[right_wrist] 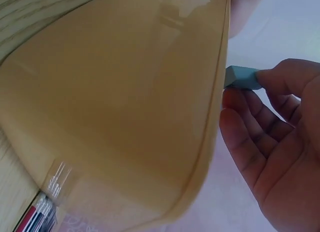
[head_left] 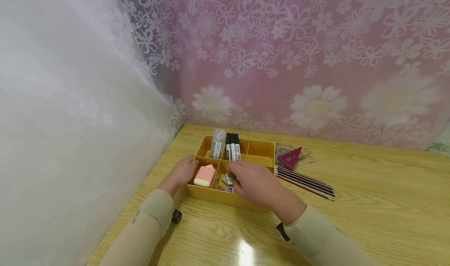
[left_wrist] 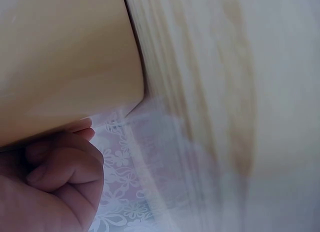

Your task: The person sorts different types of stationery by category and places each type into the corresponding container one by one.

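Observation:
A yellow divided box (head_left: 221,195) stands on the wooden table. My left hand (head_left: 184,170) grips its left wall; in the left wrist view its fingers (left_wrist: 75,167) are curled against the box side. Over the front middle compartment, my right hand (head_left: 258,184) pinches a small teal eraser (right_wrist: 243,77) between thumb and fingers, just past the box rim in the right wrist view. Several small grey and purplish pieces (head_left: 229,189) lie in that compartment, partly hidden by the hand. Left of them, a pink bottle with a cream base (head_left: 205,175) lies in its own compartment.
The back compartments hold a clear plastic case (head_left: 217,144) and three black-capped markers (head_left: 232,147). Right of the box lie several pencils (head_left: 306,180) and a magenta set square (head_left: 291,157). A white curtain (head_left: 88,102) hangs at the left, a pink floral one (head_left: 281,63) behind.

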The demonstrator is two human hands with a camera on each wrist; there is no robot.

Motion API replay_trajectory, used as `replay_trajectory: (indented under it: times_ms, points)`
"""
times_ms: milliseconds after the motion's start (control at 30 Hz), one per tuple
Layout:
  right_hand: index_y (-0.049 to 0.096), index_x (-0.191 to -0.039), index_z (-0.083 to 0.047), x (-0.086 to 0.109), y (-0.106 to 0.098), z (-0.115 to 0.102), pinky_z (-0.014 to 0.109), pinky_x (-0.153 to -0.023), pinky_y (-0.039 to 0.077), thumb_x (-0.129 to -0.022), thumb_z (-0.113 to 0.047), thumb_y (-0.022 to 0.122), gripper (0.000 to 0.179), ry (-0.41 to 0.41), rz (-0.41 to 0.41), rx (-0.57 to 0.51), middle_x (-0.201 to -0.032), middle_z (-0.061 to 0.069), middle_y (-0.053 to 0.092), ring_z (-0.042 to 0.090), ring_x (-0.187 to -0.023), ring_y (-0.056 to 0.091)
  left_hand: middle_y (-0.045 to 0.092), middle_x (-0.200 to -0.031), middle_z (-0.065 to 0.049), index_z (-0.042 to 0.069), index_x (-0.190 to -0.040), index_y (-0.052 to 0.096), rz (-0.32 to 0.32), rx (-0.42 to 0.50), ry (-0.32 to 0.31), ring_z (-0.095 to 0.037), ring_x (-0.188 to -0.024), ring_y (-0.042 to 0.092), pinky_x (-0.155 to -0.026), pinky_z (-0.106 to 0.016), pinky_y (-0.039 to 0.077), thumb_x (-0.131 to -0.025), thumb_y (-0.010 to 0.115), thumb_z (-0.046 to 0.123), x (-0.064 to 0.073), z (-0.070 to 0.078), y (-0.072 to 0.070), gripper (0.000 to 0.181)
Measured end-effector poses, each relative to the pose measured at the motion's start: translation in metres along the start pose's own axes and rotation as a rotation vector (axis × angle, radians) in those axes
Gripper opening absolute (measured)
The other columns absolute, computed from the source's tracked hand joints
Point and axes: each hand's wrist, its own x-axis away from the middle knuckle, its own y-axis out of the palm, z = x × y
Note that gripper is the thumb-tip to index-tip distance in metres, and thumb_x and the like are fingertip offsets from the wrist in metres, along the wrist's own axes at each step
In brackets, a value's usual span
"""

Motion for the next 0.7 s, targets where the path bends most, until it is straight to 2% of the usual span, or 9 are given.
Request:
replay_trajectory:
  times_ms: [167, 333, 467, 600, 700]
  points:
    - [0.058, -0.101, -0.019, -0.002, 0.003, 0.000, 0.024, -0.045, 0.034, -0.096, -0.013, 0.062, 0.009, 0.013, -0.019, -0.007, -0.095, -0.009, 0.057, 0.009, -0.051, 0.038, 0.055, -0.144, -0.014, 0.007, -0.143, 0.055, -0.007, -0.012, 0.007, -0.033, -0.136, 0.047, -0.114, -0.056, 0.032, -0.111, 0.032, 0.029, 0.001, 0.000, 0.000, 0.046]
    - [0.060, -0.101, -0.022, 0.003, 0.003, 0.013, 0.025, -0.044, 0.034, -0.095, -0.012, 0.058, 0.012, 0.066, -0.007, 0.021, -0.093, -0.013, 0.056, 0.008, -0.050, 0.037, 0.055, -0.144, -0.014, 0.006, -0.144, 0.055, -0.001, -0.022, 0.000, -0.033, -0.135, 0.047, -0.114, -0.056, 0.032, -0.111, 0.031, 0.030, 0.001, 0.002, 0.000, 0.047]
    - [0.061, -0.099, -0.022, 0.012, -0.003, 0.032, 0.024, -0.048, 0.039, -0.094, -0.012, 0.057, 0.012, 0.111, 0.004, 0.043, -0.090, -0.013, 0.055, 0.008, -0.058, 0.044, 0.054, -0.144, -0.013, 0.007, -0.145, 0.053, 0.002, -0.030, -0.002, -0.033, -0.135, 0.047, -0.113, -0.056, 0.033, -0.111, 0.031, 0.031, 0.000, 0.002, 0.000, 0.048]
    - [0.063, -0.101, -0.017, 0.028, -0.011, 0.059, 0.025, -0.054, 0.044, -0.093, -0.011, 0.061, 0.011, 0.140, 0.003, 0.040, -0.096, -0.006, 0.059, 0.008, -0.068, 0.049, 0.054, -0.145, -0.013, 0.007, -0.146, 0.053, -0.001, -0.028, -0.002, -0.033, -0.136, 0.047, -0.114, -0.056, 0.032, -0.111, 0.032, 0.031, -0.001, 0.001, 0.000, 0.047]
    - [0.065, -0.105, -0.012, 0.039, -0.015, 0.081, 0.027, -0.056, 0.046, -0.092, -0.011, 0.062, 0.013, 0.177, -0.013, 0.048, -0.100, -0.002, 0.061, 0.008, -0.069, 0.052, 0.054, -0.145, -0.013, 0.007, -0.146, 0.053, 0.000, -0.020, -0.005, -0.033, -0.136, 0.047, -0.114, -0.056, 0.032, -0.111, 0.032, 0.031, -0.001, 0.001, -0.001, 0.047]
